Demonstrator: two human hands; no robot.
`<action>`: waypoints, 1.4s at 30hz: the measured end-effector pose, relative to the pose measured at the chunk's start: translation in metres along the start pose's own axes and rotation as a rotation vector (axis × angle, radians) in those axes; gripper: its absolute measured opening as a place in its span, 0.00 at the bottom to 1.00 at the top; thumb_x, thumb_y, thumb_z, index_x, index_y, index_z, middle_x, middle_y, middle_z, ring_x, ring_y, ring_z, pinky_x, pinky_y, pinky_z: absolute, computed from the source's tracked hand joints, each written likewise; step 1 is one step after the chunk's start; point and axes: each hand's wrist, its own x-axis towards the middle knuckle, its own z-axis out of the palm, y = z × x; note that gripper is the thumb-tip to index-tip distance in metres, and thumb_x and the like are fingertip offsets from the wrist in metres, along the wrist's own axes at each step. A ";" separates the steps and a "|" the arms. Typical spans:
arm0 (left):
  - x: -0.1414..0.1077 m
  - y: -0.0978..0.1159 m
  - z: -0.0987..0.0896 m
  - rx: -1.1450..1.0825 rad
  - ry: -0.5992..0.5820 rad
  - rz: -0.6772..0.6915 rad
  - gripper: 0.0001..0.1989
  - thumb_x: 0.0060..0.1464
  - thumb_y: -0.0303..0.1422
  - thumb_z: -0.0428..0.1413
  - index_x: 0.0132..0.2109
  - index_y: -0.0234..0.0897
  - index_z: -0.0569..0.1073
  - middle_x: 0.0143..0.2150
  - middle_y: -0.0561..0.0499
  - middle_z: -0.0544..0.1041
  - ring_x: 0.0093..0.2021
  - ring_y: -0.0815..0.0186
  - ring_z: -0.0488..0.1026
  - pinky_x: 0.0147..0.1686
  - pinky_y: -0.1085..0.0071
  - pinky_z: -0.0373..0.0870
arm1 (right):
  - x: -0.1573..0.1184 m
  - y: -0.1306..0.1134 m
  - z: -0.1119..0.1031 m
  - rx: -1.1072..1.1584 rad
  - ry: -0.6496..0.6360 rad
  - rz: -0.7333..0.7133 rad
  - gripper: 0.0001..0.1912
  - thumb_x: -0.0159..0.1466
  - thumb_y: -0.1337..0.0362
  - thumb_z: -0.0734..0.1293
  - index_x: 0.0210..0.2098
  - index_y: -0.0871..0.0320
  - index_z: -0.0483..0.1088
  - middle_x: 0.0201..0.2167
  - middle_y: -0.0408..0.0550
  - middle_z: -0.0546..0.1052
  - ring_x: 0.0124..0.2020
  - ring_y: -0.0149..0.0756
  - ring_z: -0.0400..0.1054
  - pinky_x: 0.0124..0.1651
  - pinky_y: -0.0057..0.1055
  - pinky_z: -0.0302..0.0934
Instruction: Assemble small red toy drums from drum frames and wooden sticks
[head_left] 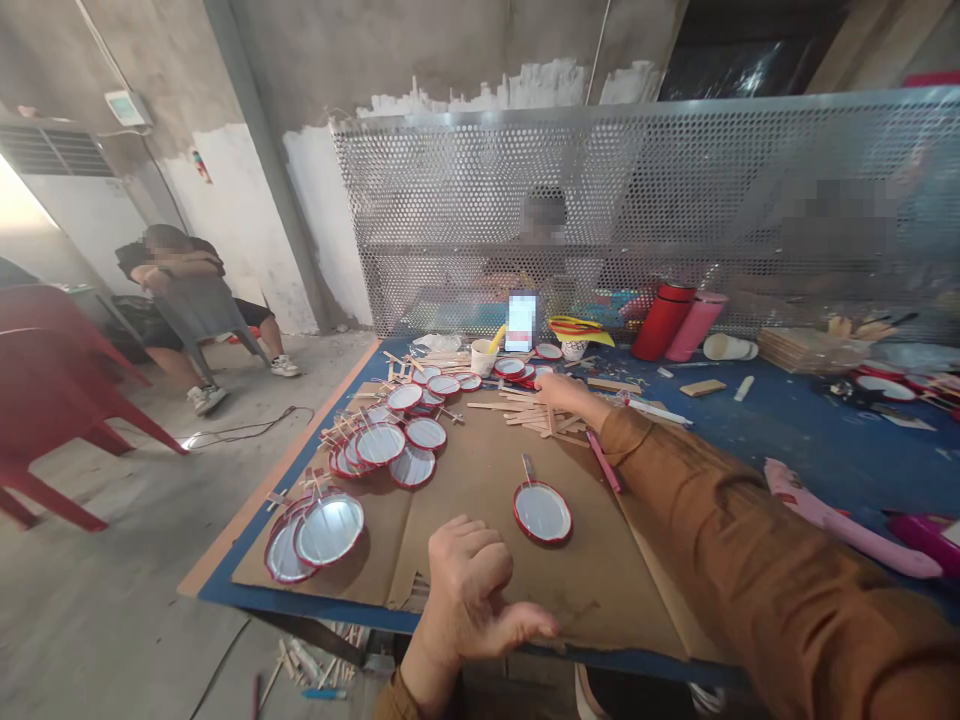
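My left hand (pixel 472 590) hovers over the front edge of the cardboard, fingers loosely bent and thumb stretched apart, with nothing visible in it. Reaching far forward, my right hand (pixel 568 395) has its fingers together over a pile of thin wooden sticks (pixel 517 408), next to some red-rimmed discs (pixel 510 369); what the fingertips grip, if anything, is hidden. A single red-rimmed round piece (pixel 543 512) with a pale face and a short stick lies between my hands. Several similar pieces with wooden crosspieces overlap in a cluster (pixel 379 444) at left. A dark red pen-like stick (pixel 604 462) lies under my right forearm.
Cardboard (pixel 480 470) covers part of the blue table (pixel 810 420). Behind stand a paper cup (pixel 482 358), a lit phone (pixel 521 322) and a red bottle (pixel 663 322), before a perforated metal screen (pixel 465 220). A person (pixel 176 265) sits at left near red chairs (pixel 60 380).
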 end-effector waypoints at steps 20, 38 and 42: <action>0.000 0.000 -0.001 -0.009 -0.030 -0.009 0.30 0.58 0.56 0.37 0.19 0.37 0.52 0.15 0.54 0.56 0.18 0.72 0.53 0.23 0.70 0.45 | -0.001 0.006 0.000 0.042 0.078 -0.074 0.14 0.58 0.73 0.61 0.36 0.59 0.77 0.37 0.48 0.80 0.38 0.34 0.71 0.37 0.23 0.57; -0.005 -0.002 0.005 -0.027 0.012 -0.030 0.33 0.57 0.58 0.36 0.18 0.35 0.52 0.14 0.56 0.53 0.18 0.73 0.50 0.23 0.70 0.43 | -0.005 -0.083 0.021 0.035 0.067 -0.332 0.14 0.61 0.68 0.59 0.39 0.59 0.75 0.38 0.49 0.79 0.38 0.36 0.70 0.37 0.26 0.57; -0.004 -0.003 0.006 -0.023 0.018 -0.037 0.33 0.57 0.58 0.36 0.18 0.35 0.52 0.14 0.55 0.53 0.19 0.73 0.50 0.24 0.70 0.43 | -0.016 -0.107 0.027 0.052 0.000 -0.509 0.12 0.61 0.67 0.61 0.38 0.56 0.76 0.37 0.45 0.79 0.38 0.32 0.70 0.39 0.24 0.57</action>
